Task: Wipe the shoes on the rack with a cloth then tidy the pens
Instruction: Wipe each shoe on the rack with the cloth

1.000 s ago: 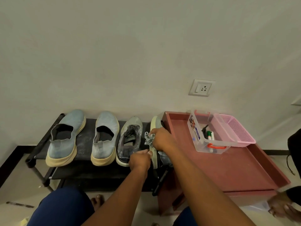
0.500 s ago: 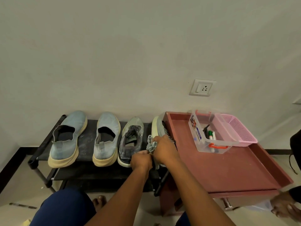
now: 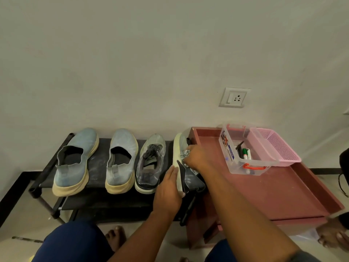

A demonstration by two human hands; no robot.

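Four shoes (image 3: 120, 159) stood in a row on the rack (image 3: 47, 173), table (image 3: 264, 190) just right of it, box (image 3: 243, 154) with pens (image 3: 245, 154) on the table, basket (image 3: 277, 148) touching its right, socket (image 3: 235, 97) on the wall behind.

Both forearms extend forward, bare. Left hand (image 3: 168, 191): fingers straight and together, palm turned toward the right, laid flat against a surface. Right hand (image 3: 198, 157): farther forward, fingers curled downward in a grip.
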